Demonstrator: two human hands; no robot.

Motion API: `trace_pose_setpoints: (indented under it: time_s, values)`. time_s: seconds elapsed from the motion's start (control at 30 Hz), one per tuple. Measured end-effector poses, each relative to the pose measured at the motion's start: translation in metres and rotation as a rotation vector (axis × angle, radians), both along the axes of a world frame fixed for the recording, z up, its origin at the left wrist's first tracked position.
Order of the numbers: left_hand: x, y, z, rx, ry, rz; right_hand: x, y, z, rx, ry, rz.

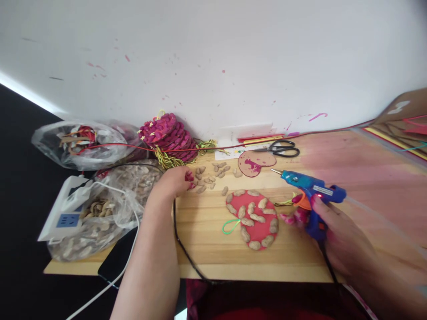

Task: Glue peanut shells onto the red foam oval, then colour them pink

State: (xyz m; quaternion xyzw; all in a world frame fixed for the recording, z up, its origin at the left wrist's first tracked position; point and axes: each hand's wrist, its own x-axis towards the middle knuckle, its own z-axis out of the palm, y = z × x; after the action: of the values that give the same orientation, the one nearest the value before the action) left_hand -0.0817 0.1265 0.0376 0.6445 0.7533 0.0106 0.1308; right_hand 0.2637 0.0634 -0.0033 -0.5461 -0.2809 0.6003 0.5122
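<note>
Blue glue gun (311, 186) in right fingers (296, 218)

No readable text; glue gun (302, 180) label (323, 190) seemingly blurred.

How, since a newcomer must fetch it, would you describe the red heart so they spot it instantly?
On the wooden table, find the right hand holding a blue glue gun. Just left of it lies the red heart, a green loop at its left edge. Peanuts sit along its rim and middle, unlike the tan piece beyond it.
</note>
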Motion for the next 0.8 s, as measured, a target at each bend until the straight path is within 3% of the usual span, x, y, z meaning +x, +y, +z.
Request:
trace_pose_setpoints:
  time_s: [0.3,0.5,0.8]
  values:
    - [0.02,0.003,0.0,0.05,0.02,-0.056,-0.002,0.0,0.003,-0.011,-0.005,0.007]
    - [0.017,0.004,0.003,0.125,0.043,-0.036,-0.001,0.001,0.0,-0.003,0.002,-0.011]
    - [0.023,0.006,0.0,0.035,-0.024,-0.044,0.0,0.0,-0.003,0.0,0.013,0.021]
